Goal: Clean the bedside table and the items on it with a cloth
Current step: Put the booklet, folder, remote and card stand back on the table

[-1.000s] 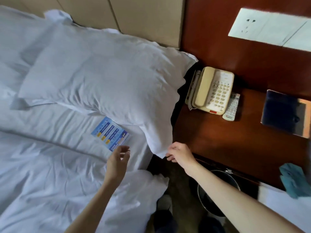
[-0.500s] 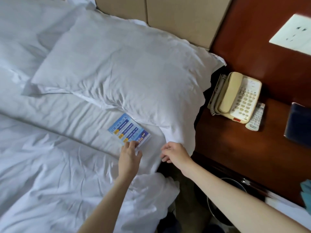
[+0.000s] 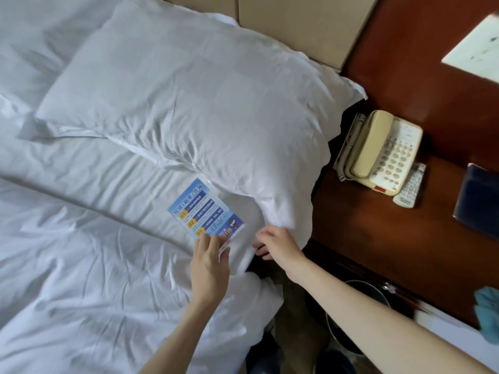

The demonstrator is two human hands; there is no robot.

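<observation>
head: pillow [image 3: 216, 103] corner overhangs bedside table [image 3: 378, 238]; phone [image 3: 383, 152], remote [image 3: 410, 186] at back.

Looks forward and steeply down from head height, close over the bed's near side. Takes in the rumpled white cotton bedsheet [image 3: 81, 265] and plump white pillow [image 3: 189, 103] at left, and the glossy red-brown wooden bedside table [image 3: 364, 233] at right. Sits near enough to catch both bare forearms entering from the bottom edge, with left hand [image 3: 209, 268] and right hand [image 3: 278, 248] around centre. Crops the crumpled teal cloth [image 3: 488, 311] at the right border. Bows straight edges, wide-angle.
</observation>
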